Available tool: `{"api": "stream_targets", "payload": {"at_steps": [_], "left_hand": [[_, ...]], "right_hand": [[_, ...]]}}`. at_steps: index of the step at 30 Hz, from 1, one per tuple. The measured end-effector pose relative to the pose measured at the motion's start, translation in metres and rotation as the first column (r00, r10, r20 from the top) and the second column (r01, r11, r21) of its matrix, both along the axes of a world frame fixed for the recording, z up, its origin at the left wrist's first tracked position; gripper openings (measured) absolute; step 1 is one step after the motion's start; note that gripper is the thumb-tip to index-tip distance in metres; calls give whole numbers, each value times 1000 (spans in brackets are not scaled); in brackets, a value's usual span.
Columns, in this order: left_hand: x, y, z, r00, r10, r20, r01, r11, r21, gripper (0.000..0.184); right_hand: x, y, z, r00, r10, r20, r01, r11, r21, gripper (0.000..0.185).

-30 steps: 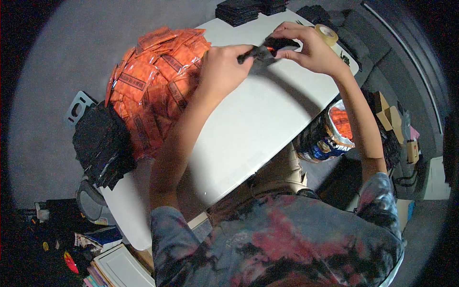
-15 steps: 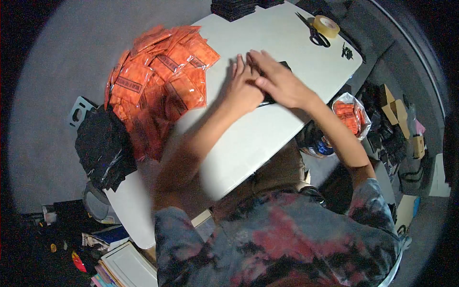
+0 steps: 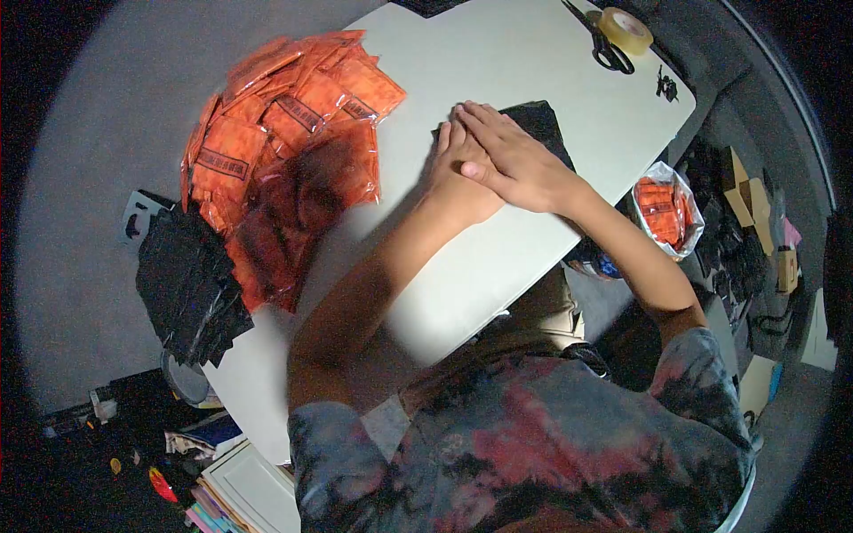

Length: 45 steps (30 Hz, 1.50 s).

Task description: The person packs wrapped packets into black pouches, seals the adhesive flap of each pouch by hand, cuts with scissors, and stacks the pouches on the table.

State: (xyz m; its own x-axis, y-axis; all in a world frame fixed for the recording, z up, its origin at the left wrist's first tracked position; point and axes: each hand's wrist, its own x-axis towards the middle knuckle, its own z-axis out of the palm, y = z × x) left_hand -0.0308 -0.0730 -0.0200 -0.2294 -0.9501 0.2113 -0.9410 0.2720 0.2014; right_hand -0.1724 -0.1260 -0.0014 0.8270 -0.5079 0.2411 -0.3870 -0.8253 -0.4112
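Note:
My left hand [image 3: 462, 182] lies flat on a black packet [image 3: 544, 124] on the white table [image 3: 462, 266]. Over it rests my right hand [image 3: 524, 164], its fingers stretched across the back of the left one. Both hands are open, palms down, and cover much of the packet. Left of them is a large heap of orange printed packets [image 3: 302, 115] in clear wrap. A stack of black packets [image 3: 187, 280] sits at the table's left end.
Scissors [image 3: 611, 55], a roll of clear tape [image 3: 625, 31] and small black pieces [image 3: 666, 84] lie at the far right. Beside the table's right edge stands a bag holding orange packets [image 3: 659, 213]. Open cardboard boxes [image 3: 746, 195] are further right.
The black item, earlier held up between both hands, is now down on the table under them. My right hand has come over my left, and the view has shifted slightly.

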Motion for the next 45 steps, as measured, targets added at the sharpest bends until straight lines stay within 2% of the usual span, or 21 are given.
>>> {"api": "stream_targets", "payload": {"at_steps": [2,5,8,10,12,17,23,25,26,28,29,31,32,33,35,36,37,39,43,45], "left_hand": [[-3,0,2,1000,3,17,-3,999,33,75],[-5,2,1,999,27,47,-25,999,-27,75],[-5,2,0,999,34,26,-33,999,-39,75],[-7,5,-2,997,64,-41,-68,991,-113,76],[-3,3,-3,996,83,-34,-85,993,-76,76],[-4,5,2,995,95,-43,-95,995,-9,75],[-3,5,-2,992,88,-87,-91,995,-29,77],[-1,6,1,994,87,-62,-89,996,-29,75],[-1,6,3,996,86,-38,-87,996,-27,74],[-2,5,6,996,93,-16,-93,995,-25,75],[-3,5,6,994,111,3,-111,994,-13,76],[-3,4,-4,993,108,-37,-110,992,-69,78],[-3,3,-9,992,121,-18,-123,986,-111,78],[-4,3,-8,991,134,1,-133,979,-153,78],[-5,6,3,992,124,-5,-123,983,-137,77],[-5,7,10,992,125,-8,-125,985,-115,76],[-6,8,16,993,120,-8,-120,985,-126,76],[-6,12,24,985,172,26,-166,974,-157,79],[1,12,39,983,182,-8,-178,955,-238,83],[7,8,46,965,160,-206,-187,975,-122,87]], "right_hand": [[1,0,-2,1000,-4,-2,4,1000,-8,91],[-1,-1,-1,1000,2,0,-2,1000,17,90],[-8,-4,14,1000,10,17,-11,999,52,89],[-15,-7,18,999,22,28,-23,998,63,88],[-24,-10,14,1000,3,-21,-6,988,-152,97],[-28,-16,-11,998,-47,-44,42,993,-107,98],[-29,-17,-10,993,-71,-91,56,986,-157,97],[-29,-17,-5,988,-63,-142,48,993,-108,97],[-31,-17,0,988,-72,-140,55,991,-119,97],[-37,-15,11,976,-216,33,217,942,-256,82],[-42,-16,19,974,-225,34,225,938,-265,82],[-54,-18,41,842,-536,69,533,844,49,59],[-60,-19,42,805,-585,93,588,809,-3,47],[-63,-20,39,802,-589,95,593,805,-11,47],[-68,-18,26,787,-614,59,609,788,87,46],[-67,-15,20,779,-615,118,606,788,108,44],[-66,-16,14,783,-616,88,598,783,168,45],[-58,-17,6,763,-631,137,582,764,280,48],[-51,-20,9,719,-692,67,653,705,276,46],[-52,-33,11,757,-616,218,471,745,472,37]]}}
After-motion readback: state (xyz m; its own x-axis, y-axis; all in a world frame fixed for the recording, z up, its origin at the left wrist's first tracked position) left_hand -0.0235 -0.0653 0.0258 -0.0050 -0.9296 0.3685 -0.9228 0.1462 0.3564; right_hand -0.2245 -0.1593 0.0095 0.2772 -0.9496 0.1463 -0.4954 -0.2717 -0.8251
